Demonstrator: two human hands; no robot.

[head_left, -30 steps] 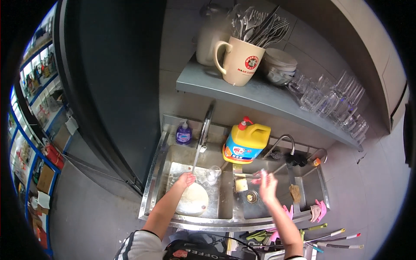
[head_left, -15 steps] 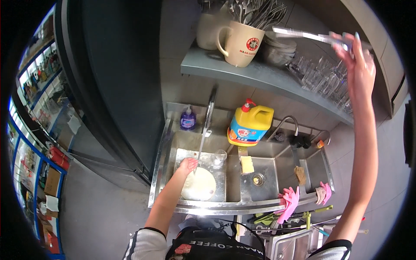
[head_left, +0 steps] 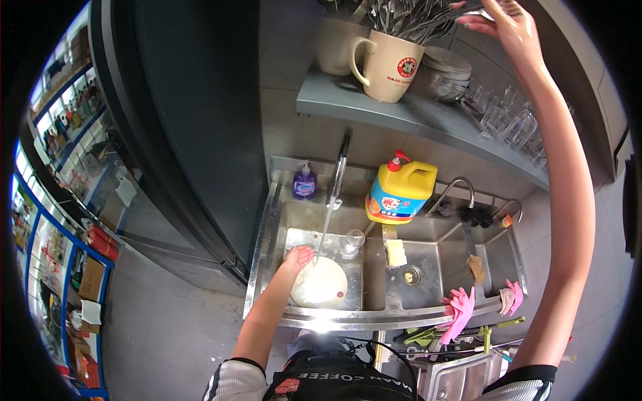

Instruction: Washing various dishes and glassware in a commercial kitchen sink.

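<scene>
Head view, item one: your right grip (head_left: 503, 24), raised at the upper edge, fingers closed on a silver metal utensil (head_left: 472, 7) that points left out of it; part of both is blurred or cropped. Immediately left of this grip: bunched cutlery (head_left: 408, 21), upright in a cream mug (head_left: 396, 67) with a loop handle; whether the utensil touches the bunch, you cannot tell. Below the grip: a grey shelf (head_left: 374, 113), bearing the mug, stacked pale dishes (head_left: 447, 65) and clear glasses (head_left: 511, 125).

Item two: your left grip (head_left: 298, 258), palm turned up, fingers loosely extended. At its fingertips: a water stream (head_left: 327, 227) from a tall faucet (head_left: 342, 164). Just below and right of it: a pale round dish (head_left: 322, 286). Right of it: a clear drinking glass (head_left: 354, 238); farther right, a yellow sponge (head_left: 396, 253). Above: a purple pump bottle (head_left: 305, 182). Upper right: a yellow jug (head_left: 404, 184) with red pump.
</scene>
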